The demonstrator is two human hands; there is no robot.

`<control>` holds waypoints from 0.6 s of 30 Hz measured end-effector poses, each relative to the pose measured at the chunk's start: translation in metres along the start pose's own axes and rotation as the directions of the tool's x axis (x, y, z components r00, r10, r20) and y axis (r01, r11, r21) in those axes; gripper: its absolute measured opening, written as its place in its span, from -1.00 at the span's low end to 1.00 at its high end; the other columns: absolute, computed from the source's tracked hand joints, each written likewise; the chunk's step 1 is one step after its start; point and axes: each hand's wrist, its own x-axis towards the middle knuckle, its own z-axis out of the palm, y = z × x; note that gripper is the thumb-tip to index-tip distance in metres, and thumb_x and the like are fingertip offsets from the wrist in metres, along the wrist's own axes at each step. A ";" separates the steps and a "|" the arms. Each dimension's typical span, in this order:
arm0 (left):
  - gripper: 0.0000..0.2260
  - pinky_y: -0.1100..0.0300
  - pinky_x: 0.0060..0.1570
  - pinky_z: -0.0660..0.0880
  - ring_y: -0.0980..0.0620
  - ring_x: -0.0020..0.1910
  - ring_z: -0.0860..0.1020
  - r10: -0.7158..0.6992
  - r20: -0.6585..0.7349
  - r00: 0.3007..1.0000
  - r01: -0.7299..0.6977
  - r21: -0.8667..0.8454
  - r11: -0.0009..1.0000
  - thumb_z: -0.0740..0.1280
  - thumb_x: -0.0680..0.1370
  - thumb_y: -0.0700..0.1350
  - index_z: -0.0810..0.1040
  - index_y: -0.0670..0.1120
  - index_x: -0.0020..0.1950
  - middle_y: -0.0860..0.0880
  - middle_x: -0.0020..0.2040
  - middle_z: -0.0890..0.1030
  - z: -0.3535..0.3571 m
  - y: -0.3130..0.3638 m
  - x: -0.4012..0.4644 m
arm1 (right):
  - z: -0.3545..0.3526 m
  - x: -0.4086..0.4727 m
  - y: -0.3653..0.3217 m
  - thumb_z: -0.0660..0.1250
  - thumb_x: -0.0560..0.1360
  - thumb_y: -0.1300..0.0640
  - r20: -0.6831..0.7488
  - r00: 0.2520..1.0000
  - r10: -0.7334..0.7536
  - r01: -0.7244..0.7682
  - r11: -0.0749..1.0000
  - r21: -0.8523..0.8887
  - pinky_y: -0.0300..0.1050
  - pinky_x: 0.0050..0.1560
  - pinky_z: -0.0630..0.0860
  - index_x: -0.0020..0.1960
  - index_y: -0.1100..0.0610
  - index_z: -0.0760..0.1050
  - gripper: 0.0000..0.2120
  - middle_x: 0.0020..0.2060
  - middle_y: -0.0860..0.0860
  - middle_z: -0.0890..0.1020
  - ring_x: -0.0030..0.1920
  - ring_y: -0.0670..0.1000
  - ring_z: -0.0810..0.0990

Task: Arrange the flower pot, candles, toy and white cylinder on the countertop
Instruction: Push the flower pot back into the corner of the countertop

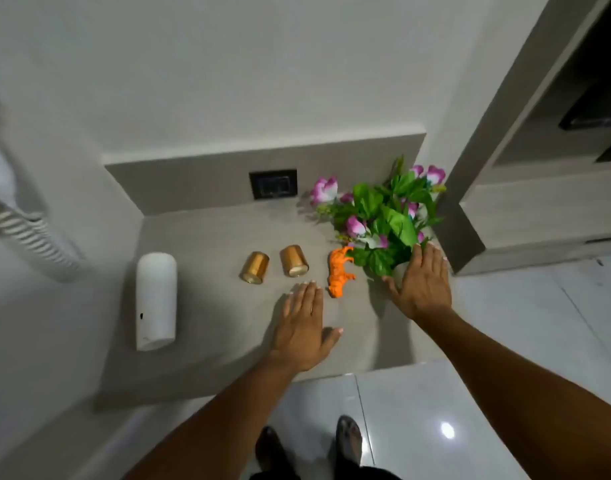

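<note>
On the bench, left to right: the white cylinder lay on its side near the left wall; it looked rigid and smooth, likely to roll, best taken around its middle. Well apart to its right, two candles in gold holders also lay tipped, open ends toward the front edge; they seemed light, hard and somewhat slick, to be pinched across the body. The left hand hovered flat in front of them, its grip released, fingers together, holding nothing. The orange toy, an animal figure, lay just beside that hand's fingertips; probably light stiff plastic, easy to lift by the trunk. The flowers filled the right corner; their leaves looked soft and yielding, so the pot beneath would be the place to hold. The right hand was spread open against the lower leaves, grasping nothing visible.

The pot itself was hidden under foliage and hand. Whether either palm touched the bench could not be told.
</note>
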 end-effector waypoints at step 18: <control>-0.13 -0.17 0.58 -0.01 -0.14 0.64 -0.03 -0.082 0.078 0.994 0.076 0.078 0.994 -0.13 0.58 0.43 0.02 -0.22 0.64 -0.20 0.65 0.06 0.049 -0.003 0.019 | 0.001 0.044 0.028 0.64 0.24 0.03 0.229 0.931 0.284 -0.360 0.816 0.452 0.11 0.15 0.54 0.33 0.30 0.28 -0.16 0.21 0.25 0.47 0.18 0.28 0.53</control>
